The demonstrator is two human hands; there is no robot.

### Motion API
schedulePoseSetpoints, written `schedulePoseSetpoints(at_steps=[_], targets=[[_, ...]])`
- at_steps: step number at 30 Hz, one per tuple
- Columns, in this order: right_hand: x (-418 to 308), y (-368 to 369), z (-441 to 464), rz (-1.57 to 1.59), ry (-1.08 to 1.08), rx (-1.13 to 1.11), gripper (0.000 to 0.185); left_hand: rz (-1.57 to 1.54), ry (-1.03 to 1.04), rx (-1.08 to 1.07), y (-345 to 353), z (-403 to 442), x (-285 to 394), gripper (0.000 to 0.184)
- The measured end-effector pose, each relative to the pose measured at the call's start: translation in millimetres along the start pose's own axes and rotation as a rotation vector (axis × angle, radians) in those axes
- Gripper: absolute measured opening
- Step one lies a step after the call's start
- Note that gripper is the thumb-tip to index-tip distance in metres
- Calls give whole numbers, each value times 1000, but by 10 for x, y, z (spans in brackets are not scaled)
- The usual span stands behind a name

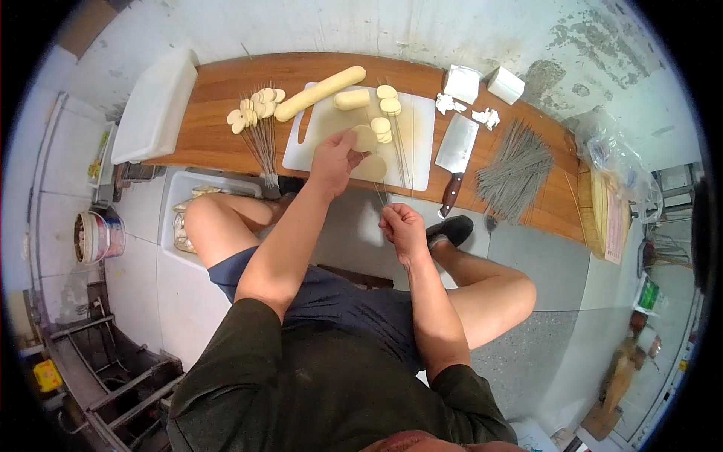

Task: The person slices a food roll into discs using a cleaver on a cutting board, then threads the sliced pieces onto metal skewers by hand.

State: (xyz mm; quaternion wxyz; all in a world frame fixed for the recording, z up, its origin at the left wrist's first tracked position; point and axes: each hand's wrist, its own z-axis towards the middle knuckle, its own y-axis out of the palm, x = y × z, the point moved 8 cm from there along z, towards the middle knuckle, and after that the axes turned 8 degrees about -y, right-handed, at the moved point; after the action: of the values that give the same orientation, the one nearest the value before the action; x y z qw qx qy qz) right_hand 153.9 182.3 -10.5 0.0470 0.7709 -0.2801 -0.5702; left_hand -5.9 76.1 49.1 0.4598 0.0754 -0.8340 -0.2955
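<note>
My left hand (333, 160) is closed, its fingers pinching a pale yellow round slice (364, 138) over the front of the white cutting board (305, 154). Just below that, another round slice (370, 168) sits at the upper end of thin skewers (380, 194). Those skewers run down into my right hand (404, 228), which is shut on their lower part in front of the table edge. A long pale yellow sausage-like roll (320, 93) and a shorter cut piece (352, 99) lie behind my hands. Skewered slices (382, 128) rest on the board's right half.
A cleaver (456, 143) lies right of the board, beside a heap of bare skewers (516, 169). Filled skewers (260, 109) are bunched at the left. White blocks (462, 83) with crumpled white scraps stand at the back. A white bin (156, 105) occupies the table's left end.
</note>
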Motion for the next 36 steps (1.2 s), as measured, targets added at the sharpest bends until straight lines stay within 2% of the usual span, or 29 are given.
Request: schedulePoseSetpoints(at_steps=[11,14,20,25,28,31,34,36], targets=[[-39,7,-4,-5,6,-2,8,160,-60,30,-6,-47,-103,28],[-56,15,3,7,-3,-6,9,69,1,-61,19,-12,-119,28],[-39,52,18,38,-19,2,9,-45,-180,-136,175,-176,-412,29],[-135,81,-6,52,-47,26,10,-99,-116,-82,180,-177,-415,29],[-118,44,23,5,-136,73,12,-94,-77,-102,211,-171,-307,29],[-95,-102,72,-208,-228,99,14,-95,-43,-77,146,-117,-156,29],[-189,-175,49,-450,-466,141,15,-72,5,-63,37,-54,66,28],[-313,-99,-12,-496,-514,122,15,-54,29,-59,-4,-13,222,30]])
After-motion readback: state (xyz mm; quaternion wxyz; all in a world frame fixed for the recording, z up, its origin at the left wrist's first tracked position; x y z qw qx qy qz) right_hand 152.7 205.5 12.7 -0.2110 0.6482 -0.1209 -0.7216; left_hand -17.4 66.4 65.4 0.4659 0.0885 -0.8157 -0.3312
